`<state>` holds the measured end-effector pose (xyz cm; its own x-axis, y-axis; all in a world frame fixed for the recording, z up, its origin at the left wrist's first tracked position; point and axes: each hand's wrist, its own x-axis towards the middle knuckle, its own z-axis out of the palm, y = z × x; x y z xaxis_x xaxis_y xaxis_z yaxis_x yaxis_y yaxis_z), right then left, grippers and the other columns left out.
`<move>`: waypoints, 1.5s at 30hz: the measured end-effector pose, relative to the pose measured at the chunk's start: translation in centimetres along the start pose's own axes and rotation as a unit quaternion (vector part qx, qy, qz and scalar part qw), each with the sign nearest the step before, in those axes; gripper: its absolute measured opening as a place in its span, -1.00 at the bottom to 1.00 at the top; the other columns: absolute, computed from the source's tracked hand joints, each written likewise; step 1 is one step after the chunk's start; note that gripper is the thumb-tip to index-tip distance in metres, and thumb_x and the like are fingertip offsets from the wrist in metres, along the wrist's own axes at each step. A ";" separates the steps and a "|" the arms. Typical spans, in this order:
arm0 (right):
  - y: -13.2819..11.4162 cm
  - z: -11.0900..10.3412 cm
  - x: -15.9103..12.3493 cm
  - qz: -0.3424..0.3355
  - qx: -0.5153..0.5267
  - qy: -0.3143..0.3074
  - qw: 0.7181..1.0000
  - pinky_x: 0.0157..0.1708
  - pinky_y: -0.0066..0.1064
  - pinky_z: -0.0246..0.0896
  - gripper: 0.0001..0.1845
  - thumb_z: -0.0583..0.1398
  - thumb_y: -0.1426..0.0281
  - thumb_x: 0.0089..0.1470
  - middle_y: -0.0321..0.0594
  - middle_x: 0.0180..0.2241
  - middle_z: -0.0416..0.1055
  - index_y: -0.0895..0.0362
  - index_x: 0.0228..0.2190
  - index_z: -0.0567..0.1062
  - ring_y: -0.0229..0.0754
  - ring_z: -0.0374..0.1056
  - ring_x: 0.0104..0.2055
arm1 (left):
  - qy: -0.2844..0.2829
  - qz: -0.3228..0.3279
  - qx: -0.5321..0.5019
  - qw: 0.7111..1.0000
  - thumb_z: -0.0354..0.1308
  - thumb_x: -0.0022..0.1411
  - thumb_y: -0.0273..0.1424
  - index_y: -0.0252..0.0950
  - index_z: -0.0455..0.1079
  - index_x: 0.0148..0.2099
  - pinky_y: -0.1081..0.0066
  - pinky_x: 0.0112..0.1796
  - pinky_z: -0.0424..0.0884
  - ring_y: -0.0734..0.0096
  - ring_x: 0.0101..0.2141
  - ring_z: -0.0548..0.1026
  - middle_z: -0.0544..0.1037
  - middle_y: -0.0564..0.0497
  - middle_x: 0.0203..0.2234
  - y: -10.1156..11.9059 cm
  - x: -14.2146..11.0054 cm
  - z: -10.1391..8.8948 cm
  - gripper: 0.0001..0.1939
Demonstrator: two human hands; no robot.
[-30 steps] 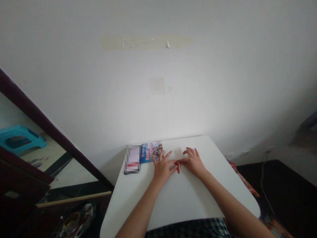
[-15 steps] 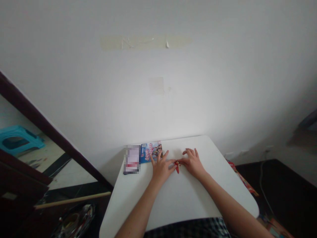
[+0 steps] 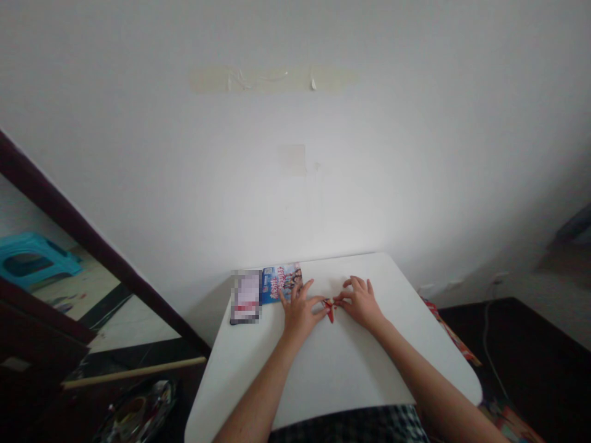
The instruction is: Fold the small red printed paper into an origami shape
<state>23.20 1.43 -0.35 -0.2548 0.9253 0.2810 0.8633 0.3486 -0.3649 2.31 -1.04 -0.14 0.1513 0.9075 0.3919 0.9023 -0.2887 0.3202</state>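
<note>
Plain white wall (image 3: 415, 154) across the far side, brightest just above the white surface (image 3: 341, 375), dimming to the right. Peeling yellowish tape strip (image 3: 277, 81) high up, faint square patch (image 3: 292, 160) beneath. At left, slanting dark-red frame (image 3: 55, 206) with a turquoise plastic stool (image 3: 58, 267) beyond its edge. At right, dark floor (image 3: 545, 344), pale cable (image 3: 486, 338), outlets (image 3: 455, 285) low on the wall.

The left forearm (image 3: 260, 391) and right forearm (image 3: 422, 369) are slanting forward and inward. The left hand (image 3: 298, 315) is pinching between thumb and index finger, other fingers fanning out. The right hand (image 3: 363, 304) is pinching likewise, its fingertips facing the left's.
</note>
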 end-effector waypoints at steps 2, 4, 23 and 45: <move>0.0 0.0 0.0 0.004 0.004 0.000 1.000 0.27 0.33 -0.25 -0.85 0.24 0.18 0.17 -0.18 0.03 0.35 -0.16 -0.29 0.64 0.06 0.08 0.27 | 0.003 -0.010 -0.003 1.000 0.33 0.08 -0.06 0.14 0.60 -0.17 -0.40 0.26 -0.34 -0.05 0.24 0.21 0.34 0.14 0.26 -0.1 0.0 0.0 -0.77; 0.1 0.0 0.0 0.001 0.003 -0.001 1.000 0.26 0.33 -0.26 -0.85 0.24 0.18 0.16 -0.18 0.04 0.34 -0.16 -0.29 0.63 0.06 0.08 0.27 | 0.006 -0.016 -0.003 1.000 0.35 0.05 -0.06 0.13 0.60 -0.20 -0.39 0.26 -0.32 -0.05 0.24 0.21 0.36 0.15 0.25 -0.2 0.1 0.1 -0.77; 0.1 -0.3 -0.1 -0.020 -0.007 0.040 0.999 0.26 0.32 -0.27 -0.79 0.23 0.15 0.16 -0.17 0.00 0.37 -0.06 -0.40 0.62 0.03 0.13 0.18 | 0.009 -0.044 -0.033 0.998 0.41 0.00 -0.14 0.08 0.61 -0.22 -0.49 0.22 -0.32 -0.10 0.23 0.25 0.36 0.08 0.25 0.3 0.1 -0.1 -0.77; 0.4 0.4 0.1 0.022 0.048 0.026 0.998 0.26 0.28 -0.25 -0.79 0.23 0.15 0.16 -0.18 -0.01 0.39 -0.06 -0.38 0.62 0.03 0.15 0.17 | -0.031 -0.049 -0.024 0.998 0.37 0.03 -0.13 0.06 0.58 -0.21 -0.47 0.21 -0.29 -0.13 0.27 0.17 0.28 0.12 0.30 -0.2 0.1 0.1 -0.77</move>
<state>23.39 1.68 -0.82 -0.1913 0.9319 0.3080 0.8273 0.3220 -0.4604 2.16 -0.82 -0.26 0.0890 0.9490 0.3026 0.8938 -0.2101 0.3962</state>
